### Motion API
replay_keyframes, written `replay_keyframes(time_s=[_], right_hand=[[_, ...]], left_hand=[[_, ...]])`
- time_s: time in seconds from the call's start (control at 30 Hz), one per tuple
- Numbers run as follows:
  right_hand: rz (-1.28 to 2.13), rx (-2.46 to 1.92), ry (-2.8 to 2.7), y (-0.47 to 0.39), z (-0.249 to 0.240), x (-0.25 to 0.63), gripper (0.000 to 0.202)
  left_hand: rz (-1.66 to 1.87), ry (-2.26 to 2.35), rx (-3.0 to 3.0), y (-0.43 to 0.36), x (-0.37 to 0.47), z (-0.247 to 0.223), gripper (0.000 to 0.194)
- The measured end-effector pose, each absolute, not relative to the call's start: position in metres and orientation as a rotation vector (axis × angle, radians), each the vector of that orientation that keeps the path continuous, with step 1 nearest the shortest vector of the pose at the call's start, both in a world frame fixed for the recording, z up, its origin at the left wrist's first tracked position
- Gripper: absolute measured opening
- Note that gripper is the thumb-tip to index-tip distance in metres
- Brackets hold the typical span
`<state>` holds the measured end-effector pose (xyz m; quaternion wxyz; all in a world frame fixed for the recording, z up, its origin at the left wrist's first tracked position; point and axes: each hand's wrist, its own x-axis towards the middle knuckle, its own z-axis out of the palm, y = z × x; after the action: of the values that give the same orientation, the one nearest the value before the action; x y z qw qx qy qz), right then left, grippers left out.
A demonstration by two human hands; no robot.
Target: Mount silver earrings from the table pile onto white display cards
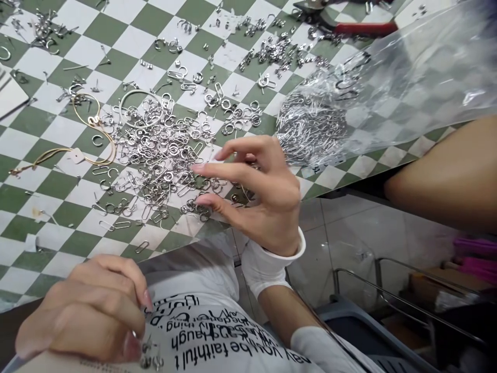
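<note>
My right hand [260,191] reaches over the right edge of a pile of small silver rings and clips [155,140], its thumb and fingers apart and nothing seen between them. At the lower left, my left hand [85,311] is curled, thumb and fingers bent round the edge of a pale card [70,362]. A few small silver pieces [150,355] show beside that thumb, on the card. Right of the pile, a clear plastic bag [407,77] holds many silver hooks [310,127].
Red-handled pliers [361,28] lie at the top right beside small silver parts [275,52]. A gold cord [108,142] lies left of the pile on the checkered table [73,166]. A person's bare limb [446,176] is at the right, above a metal rack [427,311].
</note>
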<state>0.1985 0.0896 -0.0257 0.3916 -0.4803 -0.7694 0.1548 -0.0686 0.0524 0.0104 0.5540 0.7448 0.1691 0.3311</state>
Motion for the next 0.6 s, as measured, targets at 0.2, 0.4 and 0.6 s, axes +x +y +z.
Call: replay_keyframes(time_s=[0.2, 0.4, 0.6], right_hand=[[0.373, -1.180, -1.836, 0.088, -0.032, 0.197, 0.016], [0.219, -1.036, -1.934, 0.078, -0.034, 0.199, 0.032], [0.240, -1.121, -2.412, 0.063, -0.034, 0.217, 0.054]], left_hand=[[0.757, 0.420, 1.707, 0.052, -0.072, 0.010, 0.019], [0.661, 0.273, 1.742, 0.062, -0.076, 0.008, 0.011], [0.720, 0.312, 1.726, 0.060, -0.073, 0.007, 0.021]])
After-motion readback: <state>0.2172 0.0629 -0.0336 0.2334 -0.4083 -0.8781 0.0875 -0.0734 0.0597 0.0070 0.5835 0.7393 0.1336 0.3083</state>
